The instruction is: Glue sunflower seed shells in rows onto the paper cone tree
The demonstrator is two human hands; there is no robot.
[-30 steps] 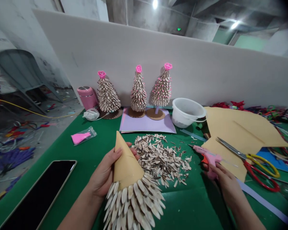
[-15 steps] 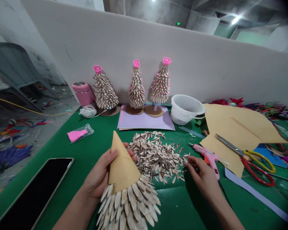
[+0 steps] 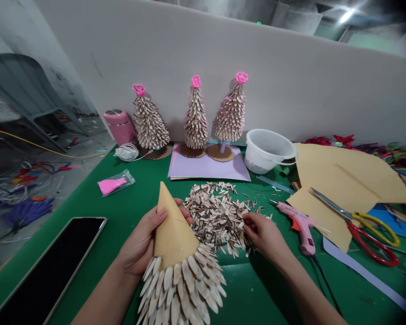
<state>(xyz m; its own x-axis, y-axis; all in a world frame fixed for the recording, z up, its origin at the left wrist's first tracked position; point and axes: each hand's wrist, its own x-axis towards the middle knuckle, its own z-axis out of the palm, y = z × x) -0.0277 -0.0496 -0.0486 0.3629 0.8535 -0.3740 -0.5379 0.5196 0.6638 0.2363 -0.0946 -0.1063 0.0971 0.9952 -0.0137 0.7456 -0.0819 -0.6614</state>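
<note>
Your left hand [image 3: 140,246] comes in from the lower left with the forearm low over the green table [image 3: 122,216]. It is wrapped around the paper cone [image 3: 174,228] from the left side. The thumb lies on the front face and the fingertips [image 3: 186,219] show past the right edge, so the grip is closed firmly on it. The cone points up and a little away from you. Its lower part is covered with rows of glued seed shells [image 3: 182,284], and the upper part is bare paper.

Your right hand [image 3: 264,232] reaches in from the lower right, palm down and wrist slightly bent. Its fingers are curled onto the right edge of the loose pile of shells [image 3: 216,212]. They touch the pile, but from here I cannot tell if they have a shell pinched between them.

The pile lies on the table just behind the cone, between your two hands. The pink glue gun [image 3: 301,223] lies just to the right of your right hand, not touched. The scissors [image 3: 365,225] rest further right on tan paper [image 3: 345,176]. A dark phone [image 3: 50,266] lies well to the left of your left arm.
</note>
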